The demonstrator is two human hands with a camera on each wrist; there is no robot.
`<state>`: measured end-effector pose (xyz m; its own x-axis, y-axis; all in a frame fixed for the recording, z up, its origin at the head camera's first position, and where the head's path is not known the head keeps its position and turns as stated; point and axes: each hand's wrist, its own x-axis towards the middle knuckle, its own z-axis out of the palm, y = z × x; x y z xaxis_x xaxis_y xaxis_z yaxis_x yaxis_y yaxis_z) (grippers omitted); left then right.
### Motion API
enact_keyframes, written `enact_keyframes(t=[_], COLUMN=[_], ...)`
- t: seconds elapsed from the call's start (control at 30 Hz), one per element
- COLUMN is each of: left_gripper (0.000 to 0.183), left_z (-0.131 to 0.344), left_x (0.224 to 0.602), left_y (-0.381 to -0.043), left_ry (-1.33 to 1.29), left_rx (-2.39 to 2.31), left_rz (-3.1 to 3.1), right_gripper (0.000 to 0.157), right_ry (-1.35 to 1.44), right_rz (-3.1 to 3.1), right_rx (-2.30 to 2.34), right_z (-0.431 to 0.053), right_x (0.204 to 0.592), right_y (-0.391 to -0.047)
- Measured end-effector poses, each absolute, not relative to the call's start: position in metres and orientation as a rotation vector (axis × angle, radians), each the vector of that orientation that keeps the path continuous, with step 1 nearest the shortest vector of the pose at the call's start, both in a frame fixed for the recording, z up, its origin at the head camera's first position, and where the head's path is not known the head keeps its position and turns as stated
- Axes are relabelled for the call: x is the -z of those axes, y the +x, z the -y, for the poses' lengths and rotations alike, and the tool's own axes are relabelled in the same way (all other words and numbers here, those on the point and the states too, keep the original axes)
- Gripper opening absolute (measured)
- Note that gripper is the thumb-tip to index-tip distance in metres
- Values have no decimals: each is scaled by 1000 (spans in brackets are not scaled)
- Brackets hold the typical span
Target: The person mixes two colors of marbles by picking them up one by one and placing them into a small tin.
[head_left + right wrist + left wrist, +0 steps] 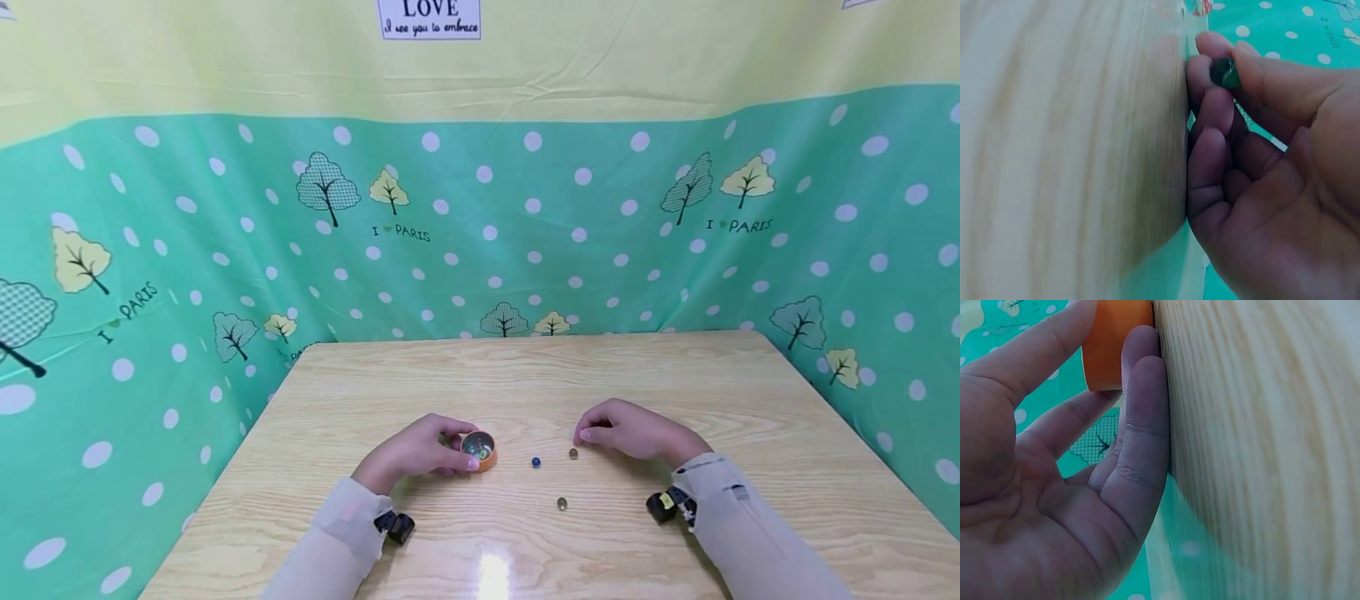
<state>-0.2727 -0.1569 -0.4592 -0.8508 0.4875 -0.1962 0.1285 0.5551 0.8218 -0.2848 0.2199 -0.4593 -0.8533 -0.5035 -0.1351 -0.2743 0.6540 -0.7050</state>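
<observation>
My left hand [420, 450] grips a small round orange cup [487, 461] by its sides, thumb and fingers around it. Inside the cup lie glassy marbles, too small to tell apart. In the left wrist view, the cup's orange wall [1116, 344] shows between thumb and fingers, low at the tabletop. My right hand [630, 429] pinches a dark green marble [1225, 73] between thumb and fingertips, its lower fingers resting on the table. Just below those fingertips lies a brownish glass marble [573, 453]. A blue marble [536, 462] sits between the hands, and another brownish marble [562, 503] lies nearer the front.
The light wood table [465, 375] reaches back to a green dotted curtain [510, 225], which also hangs along both sides. Small black cameras are strapped at the left wrist [395, 527] and the right wrist [663, 506].
</observation>
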Motion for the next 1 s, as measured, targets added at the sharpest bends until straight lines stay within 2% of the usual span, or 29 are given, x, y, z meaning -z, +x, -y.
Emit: enact_keyframes(t=[0.5, 0.73, 0.9, 1.0], left_gripper=[61, 65, 62, 61], left_z=[157, 158, 158, 158], left_x=[459, 458, 457, 458], left_y=[-273, -272, -272, -272], left_ry=[521, 524, 530, 532], left_rx=[-1201, -1198, -1211, -1221], left_rz=[-2398, -2405, -2394, -2388], right_gripper=[32, 18, 7, 6], right_ry=[-620, -650, -635, -624], right_rz=[-2622, -2625, -2618, -2619], right_rx=[984, 981, 992, 998], right_z=[-215, -212, -214, -214], right_x=[463, 461, 462, 462], right_y=[-287, -288, -288, -287])
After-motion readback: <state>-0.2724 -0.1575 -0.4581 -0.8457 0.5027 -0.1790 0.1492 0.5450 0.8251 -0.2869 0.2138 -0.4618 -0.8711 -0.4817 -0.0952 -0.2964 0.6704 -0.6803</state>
